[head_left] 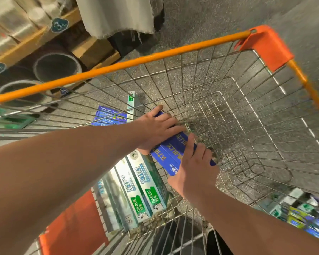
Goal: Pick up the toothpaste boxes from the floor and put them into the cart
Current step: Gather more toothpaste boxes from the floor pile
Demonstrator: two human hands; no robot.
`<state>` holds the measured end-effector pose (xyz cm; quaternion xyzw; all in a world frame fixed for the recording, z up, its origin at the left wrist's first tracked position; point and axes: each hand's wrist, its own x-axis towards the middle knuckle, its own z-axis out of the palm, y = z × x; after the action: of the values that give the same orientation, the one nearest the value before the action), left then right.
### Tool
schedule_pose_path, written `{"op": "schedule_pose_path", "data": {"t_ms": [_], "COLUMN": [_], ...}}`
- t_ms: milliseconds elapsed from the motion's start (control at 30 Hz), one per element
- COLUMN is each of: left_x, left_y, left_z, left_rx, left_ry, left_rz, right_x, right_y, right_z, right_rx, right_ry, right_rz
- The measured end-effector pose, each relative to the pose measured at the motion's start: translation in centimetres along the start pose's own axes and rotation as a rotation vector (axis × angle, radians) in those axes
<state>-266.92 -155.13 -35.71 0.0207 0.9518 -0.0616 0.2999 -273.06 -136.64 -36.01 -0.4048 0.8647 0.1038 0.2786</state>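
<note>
Two hands are used on the blue toothpaste boxes (170, 150): the left hand (158, 128) is clasped over the far end, the right hand (195, 172) round the near end, so the bundle is held together low inside the cart (118, 65), beside green boxes (142, 183) already stowed.
</note>
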Motion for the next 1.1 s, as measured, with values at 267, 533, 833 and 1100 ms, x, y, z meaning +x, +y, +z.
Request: {"op": "schedule_pose_path", "data": {"t_ms": [267,533,833,1100], "left_x": [0.8,1.8,2.6,3.1], "left_y": [1.8,3.5,5.9,7.6], "left_z": [-0.4,-0.6,-1.8,-2.0], "left_rx": [-0.026,-0.022,-0.028,-0.06], "left_ry": [0.0,0.107,0.077,0.126], "left_rz": [0.027,0.226,0.324,0.356], "right_x": [-1.0,-3.4,-5.9,-7.1], "right_y": [1.9,4.1,6.4,7.9], "right_z": [0.3,0.7,1.9,3.1], "right_rx": [-0.01,-0.014,0.1,0.193], "right_ry": [-0.056,-0.11,-0.156,-0.099], "right_rz": [0.026,0.017,-0.018,-0.028]}}
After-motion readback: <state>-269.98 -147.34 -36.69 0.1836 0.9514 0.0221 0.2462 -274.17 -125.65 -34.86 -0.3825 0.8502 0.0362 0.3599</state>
